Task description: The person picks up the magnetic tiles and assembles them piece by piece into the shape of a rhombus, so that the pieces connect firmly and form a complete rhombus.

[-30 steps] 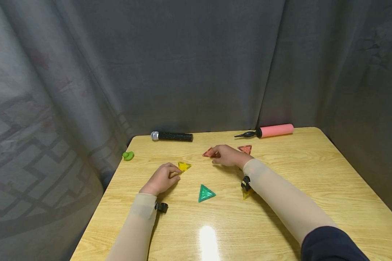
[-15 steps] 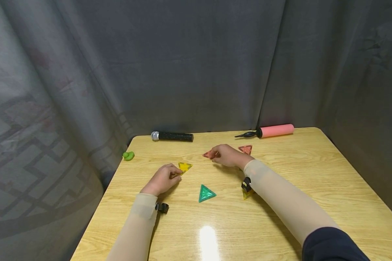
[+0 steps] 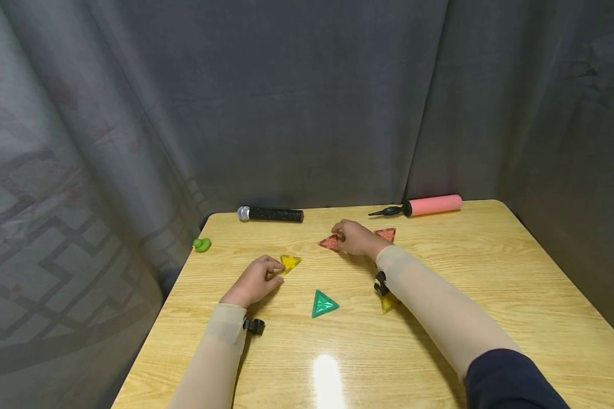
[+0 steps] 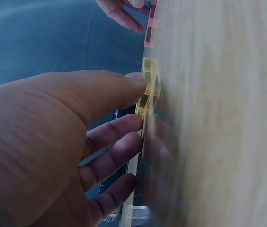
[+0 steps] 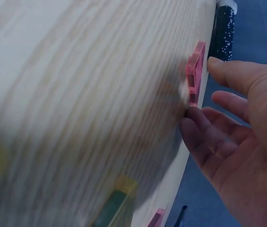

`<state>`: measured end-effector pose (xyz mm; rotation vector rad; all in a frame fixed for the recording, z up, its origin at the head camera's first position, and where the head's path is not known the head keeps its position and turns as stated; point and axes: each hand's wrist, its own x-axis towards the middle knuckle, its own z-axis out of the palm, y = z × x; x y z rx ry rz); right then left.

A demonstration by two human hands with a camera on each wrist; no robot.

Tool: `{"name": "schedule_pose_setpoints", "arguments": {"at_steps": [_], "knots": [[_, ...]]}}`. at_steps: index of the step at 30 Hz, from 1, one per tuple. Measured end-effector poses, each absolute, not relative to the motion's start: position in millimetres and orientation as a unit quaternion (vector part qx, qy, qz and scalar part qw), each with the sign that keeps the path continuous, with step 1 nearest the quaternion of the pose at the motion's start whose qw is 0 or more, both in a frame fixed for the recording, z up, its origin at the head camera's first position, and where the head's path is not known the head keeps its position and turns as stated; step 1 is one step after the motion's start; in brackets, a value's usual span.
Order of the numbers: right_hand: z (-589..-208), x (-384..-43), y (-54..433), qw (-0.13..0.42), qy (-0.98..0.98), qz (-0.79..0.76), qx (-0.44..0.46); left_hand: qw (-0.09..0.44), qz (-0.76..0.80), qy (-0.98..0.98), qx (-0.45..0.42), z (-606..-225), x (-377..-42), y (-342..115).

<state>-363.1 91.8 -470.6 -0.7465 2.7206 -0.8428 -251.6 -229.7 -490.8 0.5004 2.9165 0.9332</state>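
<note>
In the head view, the fingertips of my left hand (image 3: 254, 281) touch the near corner of a translucent yellow triangular tile (image 3: 290, 262) lying flat. My left thumb stands apart from the index finger, and the other fingers are relaxed. Farther right, my right hand (image 3: 355, 237) hovers just over the right part of a red triangular tile (image 3: 328, 242). In the right wrist view, the thumb and fingers are spread either side of this red tile (image 5: 196, 73), with the thumb off it. A green triangular tile (image 3: 324, 304) lies nearer the front, between both arms.
A second red tile (image 3: 386, 234) lies behind the right wrist. Another yellow tile (image 3: 387, 303) is partly under the right forearm. Along the back edge lie a black microphone (image 3: 275, 215) and a pink hand pump (image 3: 434, 205). A green toy duck (image 3: 202, 245) sits at the left edge.
My right hand has let go of the red tile and risen slightly, with its fingers spreading. The red tile stays on the table. My left hand has stayed at the yellow tile.
</note>
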Motion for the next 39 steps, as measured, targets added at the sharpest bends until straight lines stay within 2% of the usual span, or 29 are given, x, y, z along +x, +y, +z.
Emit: {"name": "schedule_pose_setpoints", "arguments": {"at_steps": [9, 25, 39], "knots": [[-472.3, -364.5, 86.3, 0.103, 0.925, -0.279, -0.237, 0.015, 0.298, 0.939, 0.17, -491.2, -250.7, -227.9], [-475.0, -365.0, 87.3, 0.071, 0.924, -0.283, -0.245, 0.008, 0.287, 0.94, 0.183, -489.4, -251.1, -225.6], [-476.2, -367.3, 85.7, 0.053, 0.92, -0.327, -0.209, 0.015, 0.272, 0.944, 0.187, -492.7, -251.7, -226.3]]}}
